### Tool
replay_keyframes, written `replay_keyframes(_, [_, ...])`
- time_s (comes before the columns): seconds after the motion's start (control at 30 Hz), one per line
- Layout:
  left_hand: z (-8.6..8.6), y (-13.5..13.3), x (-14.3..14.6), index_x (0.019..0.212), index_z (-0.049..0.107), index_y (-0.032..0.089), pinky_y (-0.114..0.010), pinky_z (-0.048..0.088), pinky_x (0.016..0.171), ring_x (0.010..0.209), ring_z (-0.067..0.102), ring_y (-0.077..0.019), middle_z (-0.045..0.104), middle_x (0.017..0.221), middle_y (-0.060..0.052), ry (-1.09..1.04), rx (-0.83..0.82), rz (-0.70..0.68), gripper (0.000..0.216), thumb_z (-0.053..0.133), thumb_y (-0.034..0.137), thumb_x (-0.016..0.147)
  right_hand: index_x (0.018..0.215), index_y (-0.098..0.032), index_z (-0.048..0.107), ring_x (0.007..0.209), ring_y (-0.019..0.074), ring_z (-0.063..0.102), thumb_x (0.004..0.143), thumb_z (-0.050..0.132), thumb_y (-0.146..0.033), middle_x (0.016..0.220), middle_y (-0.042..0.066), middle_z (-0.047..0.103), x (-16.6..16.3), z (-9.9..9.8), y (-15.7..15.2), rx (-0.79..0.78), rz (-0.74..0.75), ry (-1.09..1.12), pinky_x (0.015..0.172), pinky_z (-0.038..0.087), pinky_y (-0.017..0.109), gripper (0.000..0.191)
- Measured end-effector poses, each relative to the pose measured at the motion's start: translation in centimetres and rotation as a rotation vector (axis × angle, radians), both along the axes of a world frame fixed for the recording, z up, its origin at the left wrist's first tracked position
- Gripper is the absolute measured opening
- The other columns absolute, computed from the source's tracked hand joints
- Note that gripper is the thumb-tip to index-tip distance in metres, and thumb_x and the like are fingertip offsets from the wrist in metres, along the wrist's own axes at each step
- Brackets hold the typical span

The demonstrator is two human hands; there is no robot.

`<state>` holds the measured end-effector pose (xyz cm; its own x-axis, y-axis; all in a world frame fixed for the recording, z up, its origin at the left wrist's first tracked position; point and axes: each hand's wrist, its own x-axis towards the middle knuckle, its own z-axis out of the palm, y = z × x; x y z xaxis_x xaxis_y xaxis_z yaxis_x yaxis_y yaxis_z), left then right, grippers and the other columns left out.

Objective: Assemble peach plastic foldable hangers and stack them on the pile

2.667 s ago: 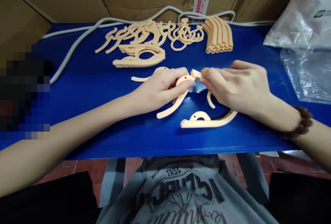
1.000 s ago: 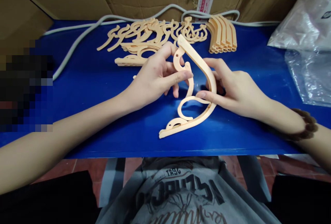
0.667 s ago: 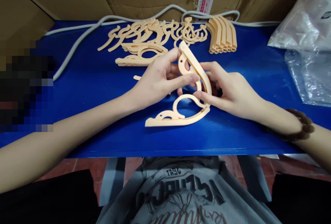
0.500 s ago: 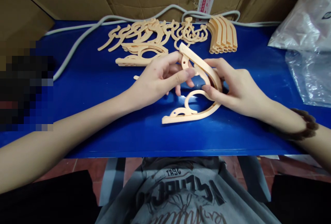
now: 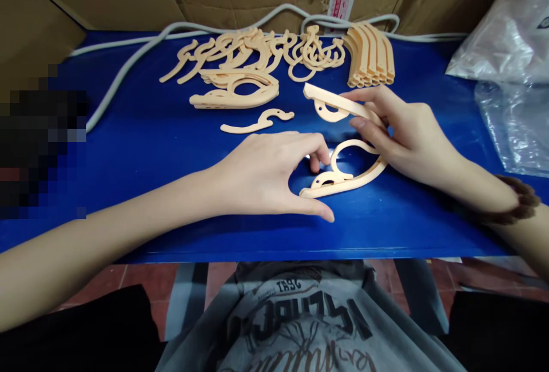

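A peach plastic folding hanger (image 5: pixel 343 174) lies partly folded on the blue table (image 5: pixel 150 143), its upper arm raised toward the back. My right hand (image 5: pixel 403 131) grips that raised arm between fingers and thumb. My left hand (image 5: pixel 274 171) rests on the table just left of the hanger, fingers spread and curved, fingertips touching its lower arm near the small hole. A single loose hook piece (image 5: pixel 257 123) lies behind my left hand.
Piles of hook pieces (image 5: pixel 257 51), a stack of assembled hangers (image 5: pixel 235 88) and a row of curved arms (image 5: pixel 371 54) lie at the back. A grey cable (image 5: pixel 128 68) runs along the rear. Plastic bags (image 5: pixel 510 68) sit right; cardboard stands behind.
The hanger has been folded down from upright toward flat on the table. My left hand let go of its top and dropped beside the lower arm. My right hand kept its hold.
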<state>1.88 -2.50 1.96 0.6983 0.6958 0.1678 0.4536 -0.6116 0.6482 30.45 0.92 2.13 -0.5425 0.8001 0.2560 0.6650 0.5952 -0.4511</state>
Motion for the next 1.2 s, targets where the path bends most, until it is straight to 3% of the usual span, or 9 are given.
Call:
replay_keyframes(0.13, [-0.2, 0.0, -0.2, 0.115, 0.072, 0.024, -0.03, 0.048, 0.077, 0.091, 0.074, -0.0194, 0.08, 0.102, 0.002, 0.083, 0.197, -0.051, 0.027, 0.092, 0.031, 0.098, 0.146, -0.029, 0.075, 0.067, 0.0227, 0.061, 0.115, 0.059, -0.065, 0.076, -0.001, 0.064, 0.3, 0.2, 0.1, -0.01, -0.001, 0.004, 0.072, 0.048, 0.037, 0.05])
replay_keyframes(0.27, [-0.8, 0.8, -0.9, 0.121, 0.075, 0.025, -0.034, 0.049, 0.078, 0.111, 0.077, -0.0264, 0.083, 0.114, -0.003, 0.15, 0.389, -0.021, 0.014, 0.078, 0.03, 0.107, 0.138, -0.029, 0.079, 0.067, 0.0216, 0.061, 0.117, 0.055, -0.068, 0.077, 0.0, 0.068, 0.3, 0.2, 0.0, 0.004, 0.007, 0.007, 0.071, 0.047, 0.036, 0.051])
replay_keyframes(0.4, [-1.1, 1.5, -1.4, 0.128, 0.08, 0.028, -0.04, 0.056, 0.085, 0.123, 0.075, -0.0329, 0.082, 0.13, -0.008, 0.206, 0.525, 0.007, 0.02, 0.069, 0.037, 0.113, 0.137, -0.025, 0.08, 0.072, 0.0227, 0.068, 0.118, 0.054, -0.066, 0.084, 0.003, 0.077, 0.3, 0.2, -0.1, -0.003, 0.043, -0.007, 0.069, 0.045, 0.035, 0.052])
replay_keyframes(0.53, [-1.1, 1.7, -1.3, 0.129, 0.08, 0.029, -0.052, 0.062, 0.1, 0.129, 0.074, -0.0393, 0.079, 0.138, -0.011, 0.21, 0.51, 0.019, 0.023, 0.068, 0.039, 0.112, 0.136, -0.023, 0.081, 0.072, 0.0217, 0.069, 0.114, 0.06, -0.067, 0.089, 0.003, 0.081, 0.3, 0.4, -0.1, -0.036, 0.057, 0.013, 0.069, 0.046, 0.035, 0.053])
replay_keyframes(0.7, [-1.3, 1.5, -0.8, 0.146, 0.072, 0.032, -0.067, 0.054, 0.125, 0.141, 0.07, -0.0422, 0.074, 0.152, -0.011, 0.104, 0.525, 0.017, 0.04, 0.075, 0.038, 0.107, 0.133, -0.023, 0.082, 0.077, 0.0212, 0.071, 0.106, 0.075, -0.07, 0.092, 0.002, 0.082, 0.0, 0.7, -0.5, -0.188, 0.093, 0.12, 0.071, 0.051, 0.034, 0.055])
replay_keyframes(0.9, [-1.5, 0.8, -0.7, 0.165, 0.063, 0.029, -0.066, 0.047, 0.135, 0.159, 0.062, -0.041, 0.067, 0.17, -0.014, 0.198, 0.629, 0.048, 0.051, 0.067, 0.037, 0.115, 0.135, -0.027, 0.079, 0.102, 0.0241, 0.078, 0.091, 0.096, -0.064, 0.118, 0.003, 0.084, -0.5, 0.6, -0.8, -0.399, 0.173, 0.338, 0.083, 0.063, 0.034, 0.059])
replay_keyframes(1.07, [-1.8, 0.6, -0.7, 0.173, 0.056, 0.027, -0.065, 0.044, 0.138, 0.164, 0.059, -0.0422, 0.062, 0.178, -0.015, 0.2, 0.677, -0.019, 0.062, 0.069, 0.034, 0.112, 0.129, -0.025, 0.076, 0.078, 0.0154, 0.071, 0.093, 0.096, -0.055, 0.102, -0.001, 0.079, -1.1, 0.7, -1.0, -0.573, 0.222, 0.443, 0.064, 0.057, 0.029, 0.051])
replay_keyframes(1.2, [-2.1, 0.6, -0.7, 0.174, 0.053, 0.02, -0.059, 0.052, 0.13, 0.158, 0.065, -0.0411, 0.06, 0.179, -0.019, 0.175, 0.69, -0.064, 0.067, 0.068, 0.034, 0.111, 0.127, -0.025, 0.075, 0.064, 0.013, 0.063, 0.095, 0.094, -0.056, 0.088, -0.004, 0.075, -1.3, 1.0, -1.1, -0.665, 0.211, 0.413, 0.058, 0.054, 0.029, 0.048])
